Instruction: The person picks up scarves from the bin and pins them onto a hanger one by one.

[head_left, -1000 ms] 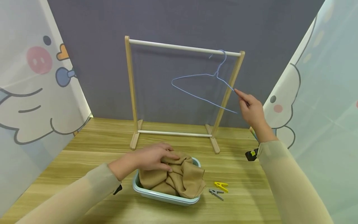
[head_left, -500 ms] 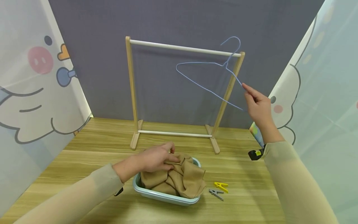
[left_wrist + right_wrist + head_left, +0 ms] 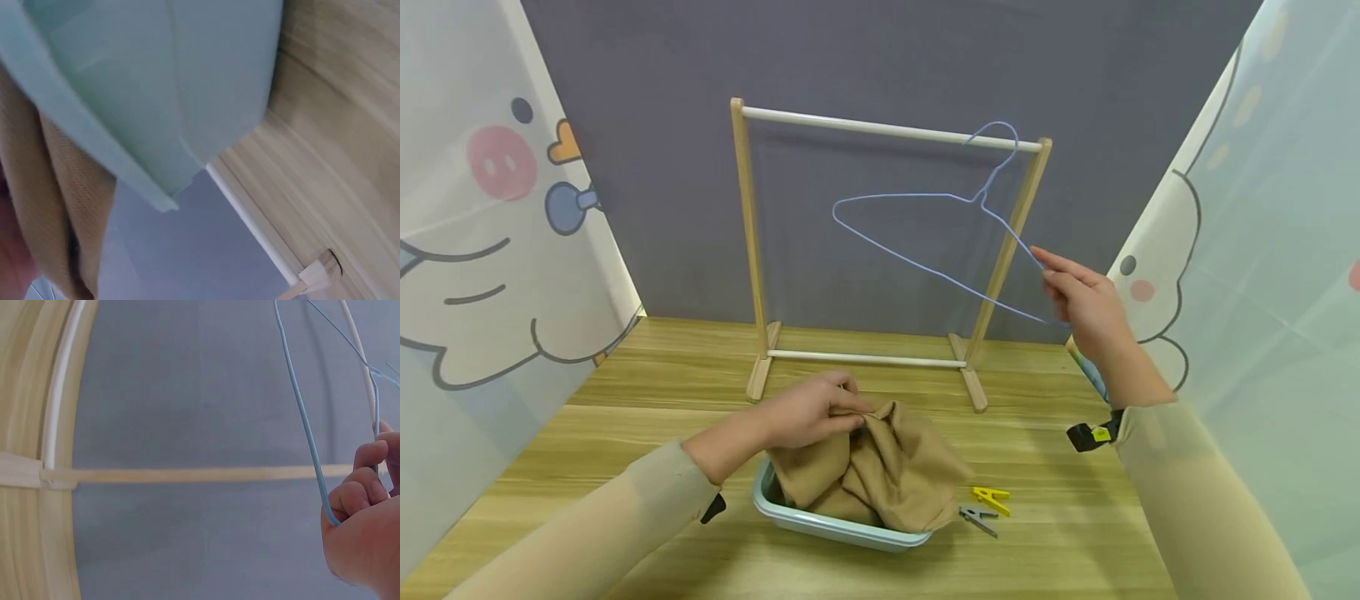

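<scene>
In the head view, my left hand (image 3: 808, 412) pinches a fold of brown cloth (image 3: 910, 471) bunched in a pale blue basket (image 3: 838, 528). The cloth is partly raised and drapes over the basket's right side. The left wrist view shows the basket's wall (image 3: 206, 69) close up, with cloth (image 3: 81, 187) hanging beside it. My right hand (image 3: 1090, 308) grips a light blue wire hanger (image 3: 981, 197) by its right end. Fingers curl round the wire in the right wrist view. The hanger's hook overlaps the rack's top rod; whether they touch I cannot tell.
A small wooden clothes rack (image 3: 748, 217) with white rods stands at the back of the table (image 3: 685, 375). Yellow (image 3: 992, 498) and grey (image 3: 978, 521) clothespins lie right of the basket. A dark grey backdrop and printed side curtains enclose the table.
My right hand lifted the hanger up and right off the rod, then brought it lower and left. My left hand went from touching the cloth to pinching and raising it slightly.
</scene>
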